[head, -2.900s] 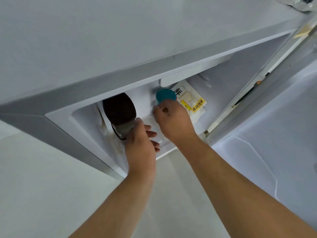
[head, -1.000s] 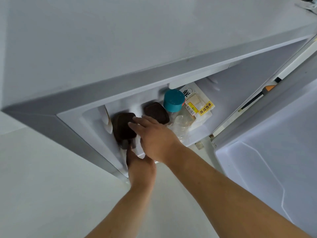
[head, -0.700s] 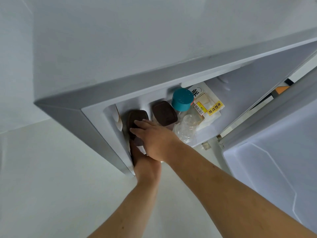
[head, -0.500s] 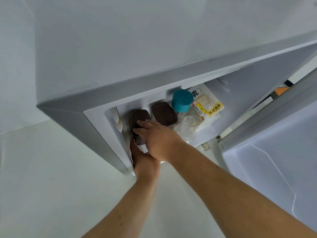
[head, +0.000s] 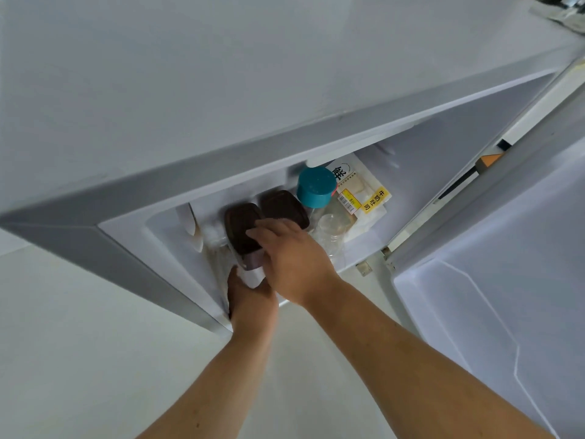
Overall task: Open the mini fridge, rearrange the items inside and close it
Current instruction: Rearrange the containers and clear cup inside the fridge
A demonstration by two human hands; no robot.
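The white mini fridge point(head: 221, 90) stands open below me, its door point(head: 506, 280) swung out to the right. Inside at the left, a brown-lidded container point(head: 242, 228) is held between both hands: my left hand point(head: 250, 302) cups its base from below, and my right hand point(head: 291, 258) grips its lid and right side. A second brown-lidded container point(head: 281, 205) stands just behind it. Further right are a bottle with a teal cap point(head: 315, 186), a clear plastic bottle point(head: 332, 228) and a white packet of bread with a yellow label point(head: 364, 191).
A pale floor point(head: 79, 359) lies below and to the left of the fridge. The fridge's left inner wall point(head: 177, 248) is close beside the held container. Some clutter point(head: 560, 7) sits on the fridge top at the far right corner.
The view has shifted slightly. The left brown-lidded container sits a little nearer the fridge front, with both hands still on it. Earlier, the right hand left the teal-capped bottle and moved onto this container.
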